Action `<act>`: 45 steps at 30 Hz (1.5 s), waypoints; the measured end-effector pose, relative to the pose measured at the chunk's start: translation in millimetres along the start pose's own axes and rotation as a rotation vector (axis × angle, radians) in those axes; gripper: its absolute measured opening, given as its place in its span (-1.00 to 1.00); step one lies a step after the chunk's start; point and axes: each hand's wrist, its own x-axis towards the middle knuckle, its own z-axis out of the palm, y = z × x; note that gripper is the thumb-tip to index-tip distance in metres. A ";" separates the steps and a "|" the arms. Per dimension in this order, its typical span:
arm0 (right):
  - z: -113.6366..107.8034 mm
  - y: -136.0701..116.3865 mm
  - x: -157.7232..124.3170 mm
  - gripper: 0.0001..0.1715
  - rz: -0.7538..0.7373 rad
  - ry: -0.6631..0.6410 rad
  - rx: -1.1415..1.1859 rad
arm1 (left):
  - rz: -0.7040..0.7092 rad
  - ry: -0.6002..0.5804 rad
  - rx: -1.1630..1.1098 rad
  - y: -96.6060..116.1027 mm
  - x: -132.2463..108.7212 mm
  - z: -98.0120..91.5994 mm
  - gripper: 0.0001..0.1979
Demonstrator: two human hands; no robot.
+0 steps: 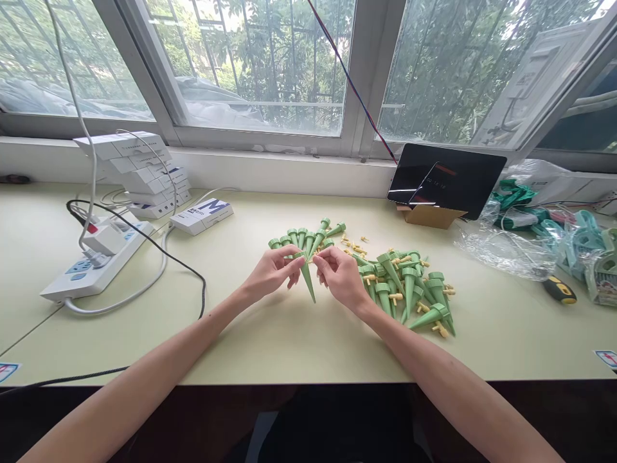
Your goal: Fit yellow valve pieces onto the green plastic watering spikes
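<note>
Between thumb and fingers of my left hand (pixel 276 272) is a green plastic plant watering spike (pixel 308 283), its tip slanting down toward me. My right hand (pixel 339 275) pinches a small yellow piece against the spike's side; the fingers hide most of that piece. Just beyond both hands lies a group of green spikes (pixel 308 239) with ribbed caps. Right of my right hand is a heap of spikes (pixel 409 283) with yellow valves (pixel 396 297) on them. Several small loose yellow parts (pixel 354 247) are scattered between the two groups.
A white power strip (pixel 96 263) with cables, stacked white boxes (pixel 144 170) and a single box (pixel 202 216) stand left. A tablet (pixel 446 180) leans on a cardboard stand (pixel 431 216) at the back. Plastic bags (pixel 511 251) and a yellow-black tool handle (pixel 559 290) lie right.
</note>
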 end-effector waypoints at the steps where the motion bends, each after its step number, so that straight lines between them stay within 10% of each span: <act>1: -0.2 -0.2 -0.2 -0.60 0.003 -0.002 -0.012 | 0.005 0.002 -0.003 -0.2 0.0 0.0 -0.70; 27: -3.8 2.8 1.7 -0.43 -0.074 -0.057 -0.247 | 0.052 0.008 -0.028 -0.4 -1.0 3.1 -0.68; 45: -9.9 -3.5 3.8 -0.81 -0.134 -0.060 -0.241 | -0.029 0.045 0.019 1.7 -1.2 3.0 -0.71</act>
